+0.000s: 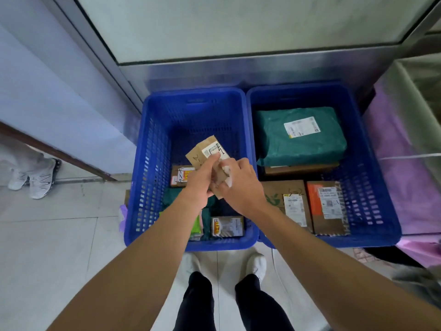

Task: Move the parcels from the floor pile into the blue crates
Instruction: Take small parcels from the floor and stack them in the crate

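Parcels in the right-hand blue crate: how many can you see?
4 visible: a green bag at the far end, a brown box under its near edge, a green-printed carton near left, an orange-marked carton near right. Others may lie hidden beneath.

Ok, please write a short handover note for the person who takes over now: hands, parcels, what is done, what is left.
Hands: left hand and right hand both hold one small brown parcel above the left blue crate.
Left crate: a few small parcels at its near end.
Right blue crate: green mailer bag lying on a box, two cardboard boxes nearer.
Done: several parcels crated.
Left: put this parcel down. The floor pile is out of view, so check it.
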A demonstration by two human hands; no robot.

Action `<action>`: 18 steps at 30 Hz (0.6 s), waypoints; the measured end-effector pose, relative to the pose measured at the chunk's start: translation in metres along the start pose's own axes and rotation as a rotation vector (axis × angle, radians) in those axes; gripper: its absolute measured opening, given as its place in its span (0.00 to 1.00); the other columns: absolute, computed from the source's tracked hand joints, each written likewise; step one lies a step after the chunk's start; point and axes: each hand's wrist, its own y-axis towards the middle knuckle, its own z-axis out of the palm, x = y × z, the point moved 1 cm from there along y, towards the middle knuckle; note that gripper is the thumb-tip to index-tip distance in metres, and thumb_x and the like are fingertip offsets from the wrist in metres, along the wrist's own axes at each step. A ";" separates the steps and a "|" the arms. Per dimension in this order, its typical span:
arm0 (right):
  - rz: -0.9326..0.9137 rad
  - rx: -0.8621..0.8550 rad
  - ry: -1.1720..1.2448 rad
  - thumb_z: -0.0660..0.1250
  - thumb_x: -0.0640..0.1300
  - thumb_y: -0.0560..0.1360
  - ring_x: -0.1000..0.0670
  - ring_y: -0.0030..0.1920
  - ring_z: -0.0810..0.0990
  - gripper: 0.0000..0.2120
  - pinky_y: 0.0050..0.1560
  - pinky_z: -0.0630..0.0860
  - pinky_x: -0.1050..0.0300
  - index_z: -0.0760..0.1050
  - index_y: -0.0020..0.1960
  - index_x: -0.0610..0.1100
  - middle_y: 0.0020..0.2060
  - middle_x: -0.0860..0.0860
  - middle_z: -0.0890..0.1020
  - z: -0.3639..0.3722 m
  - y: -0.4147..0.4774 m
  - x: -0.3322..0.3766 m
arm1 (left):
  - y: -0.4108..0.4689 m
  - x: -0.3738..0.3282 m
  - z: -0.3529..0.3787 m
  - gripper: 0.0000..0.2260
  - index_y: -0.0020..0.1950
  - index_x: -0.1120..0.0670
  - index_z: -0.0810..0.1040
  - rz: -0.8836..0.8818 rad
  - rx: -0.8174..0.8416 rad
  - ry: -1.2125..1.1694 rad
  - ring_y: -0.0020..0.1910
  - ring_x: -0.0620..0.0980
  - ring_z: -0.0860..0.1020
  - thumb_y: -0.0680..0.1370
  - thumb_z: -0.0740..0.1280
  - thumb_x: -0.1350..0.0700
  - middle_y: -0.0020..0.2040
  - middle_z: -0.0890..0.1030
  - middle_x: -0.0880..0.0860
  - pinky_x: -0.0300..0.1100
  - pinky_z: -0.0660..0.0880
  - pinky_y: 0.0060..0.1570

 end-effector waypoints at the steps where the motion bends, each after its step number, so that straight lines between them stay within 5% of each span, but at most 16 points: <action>1: -0.006 0.018 -0.012 0.65 0.53 0.77 0.48 0.61 0.69 0.21 0.48 0.71 0.52 0.68 0.68 0.53 0.60 0.50 0.68 0.003 0.004 -0.006 | 0.006 0.004 0.000 0.24 0.59 0.50 0.81 -0.009 -0.013 -0.006 0.52 0.51 0.84 0.68 0.76 0.40 0.51 0.86 0.51 0.47 0.81 0.46; 5: -0.006 0.077 -0.054 0.66 0.54 0.76 0.46 0.65 0.68 0.28 0.53 0.69 0.53 0.63 0.73 0.51 0.64 0.49 0.69 0.021 0.024 -0.028 | 0.035 0.015 -0.008 0.25 0.61 0.52 0.78 -0.025 -0.061 -0.009 0.52 0.49 0.82 0.68 0.78 0.43 0.53 0.85 0.50 0.44 0.78 0.39; 12: -0.063 0.193 -0.328 0.70 0.65 0.72 0.44 0.64 0.72 0.43 0.59 0.72 0.49 0.58 0.76 0.43 0.66 0.47 0.70 0.036 0.054 -0.059 | 0.077 0.031 -0.032 0.25 0.59 0.52 0.79 -0.003 0.013 0.104 0.50 0.48 0.84 0.67 0.79 0.44 0.52 0.85 0.51 0.45 0.83 0.49; 18: -0.083 0.241 -0.475 0.73 0.60 0.70 0.43 0.65 0.70 0.49 0.62 0.72 0.49 0.51 0.79 0.41 0.67 0.45 0.69 0.063 0.068 -0.071 | 0.102 0.055 -0.044 0.21 0.59 0.50 0.80 -0.026 0.128 0.172 0.48 0.49 0.86 0.70 0.77 0.45 0.51 0.87 0.51 0.46 0.82 0.53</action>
